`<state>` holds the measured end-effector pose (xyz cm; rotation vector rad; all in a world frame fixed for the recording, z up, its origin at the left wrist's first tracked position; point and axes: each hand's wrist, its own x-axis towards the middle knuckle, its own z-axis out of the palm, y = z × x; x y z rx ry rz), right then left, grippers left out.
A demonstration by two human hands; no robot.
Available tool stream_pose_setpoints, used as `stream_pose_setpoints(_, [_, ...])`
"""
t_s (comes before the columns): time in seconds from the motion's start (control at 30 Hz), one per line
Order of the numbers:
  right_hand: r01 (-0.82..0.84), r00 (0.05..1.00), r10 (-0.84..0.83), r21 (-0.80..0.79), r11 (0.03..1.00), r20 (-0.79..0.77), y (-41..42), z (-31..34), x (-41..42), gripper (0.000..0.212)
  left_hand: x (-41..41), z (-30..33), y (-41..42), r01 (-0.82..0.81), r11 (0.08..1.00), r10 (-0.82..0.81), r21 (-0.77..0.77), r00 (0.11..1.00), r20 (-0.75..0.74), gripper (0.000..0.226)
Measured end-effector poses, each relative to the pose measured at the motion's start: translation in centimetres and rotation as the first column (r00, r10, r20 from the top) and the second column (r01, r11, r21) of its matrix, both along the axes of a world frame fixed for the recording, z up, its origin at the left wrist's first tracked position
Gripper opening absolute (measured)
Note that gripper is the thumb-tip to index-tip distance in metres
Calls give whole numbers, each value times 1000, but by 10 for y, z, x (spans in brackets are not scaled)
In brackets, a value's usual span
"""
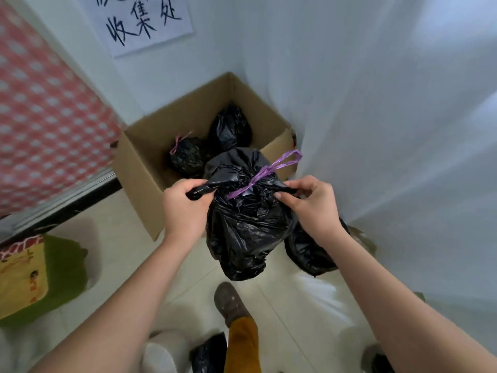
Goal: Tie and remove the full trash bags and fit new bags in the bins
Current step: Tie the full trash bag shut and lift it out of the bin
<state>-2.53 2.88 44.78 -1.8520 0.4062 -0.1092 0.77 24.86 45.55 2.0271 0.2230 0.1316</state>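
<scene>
A full black trash bag (247, 227) hangs in the air in front of me, its neck gathered by a purple drawstring (265, 173) whose loop sticks up to the right. My left hand (184, 208) grips a twisted flap of the bag's top on the left. My right hand (312, 204) pinches the black plastic at the top on the right. Just beyond stands an open cardboard box (139, 168) in the corner, holding two tied black bags (185, 156), (231, 127). Another black bag (309, 251) lies on the floor behind my right wrist.
White walls meet behind the box, with a paper sign (145, 20) above it. A red-and-white patterned panel (45, 125) fills the left. A yellow and green carton (32, 275) sits on the tiled floor at left. My shoe (231, 302) and black plastic (209, 354) are below.
</scene>
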Motion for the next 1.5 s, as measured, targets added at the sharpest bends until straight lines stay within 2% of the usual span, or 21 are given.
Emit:
stream_pose_setpoints(0.37, [-51,993,52,-13,999,108,27,35,199,25,178,36,30,-86,995,84,53,996,40,19])
stream_pose_setpoints(0.57, [-96,989,99,-35,995,107,22,13,289,22,255,24,20,-155,986,155,58,988,13,19])
stream_pose_setpoints(0.67, [-115,990,115,-10,993,86,20,-18,332,26,288,-5,15,-212,969,212,127,977,10,16])
stream_pose_setpoints(0.8, [-144,990,144,-49,988,1,9,-74,380,19,336,-68,2,-237,969,243,69,966,-88,14])
stream_pose_setpoints(0.9, [-166,984,162,-59,984,-76,-2,-126,403,16,362,-123,-8,-227,968,241,105,959,-151,17])
stream_pose_setpoints(1.17, [-220,924,202,-18,975,-325,-16,-256,420,15,366,-257,-23,-235,968,249,84,909,-335,11])
stream_pose_setpoints(1.5, [-312,844,281,7,950,-458,-12,-325,422,14,363,-322,-24,-215,951,295,223,848,-441,10])
